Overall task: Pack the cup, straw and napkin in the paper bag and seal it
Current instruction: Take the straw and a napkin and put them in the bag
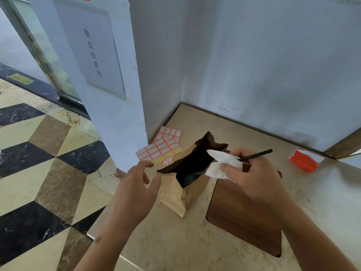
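Note:
A brown paper bag [175, 194] stands open on the counter, its mouth dark; something dark lies inside, but I cannot tell what. My right hand [256, 173] hovers at the bag's right rim, holding a crumpled white napkin [224, 165] and a black straw [257, 155] together. The straw points up and to the right. My left hand [136, 184] is just left of the bag's rim, fingers spread, holding nothing. The cup cannot be made out.
Sheets of orange-bordered sticker labels [162, 149] lie behind the bag near the wall corner. An orange and white packet [304, 160] sits at the right. A dark wooden panel [246, 218] is set into the beige counter [175, 241]. White walls close the back.

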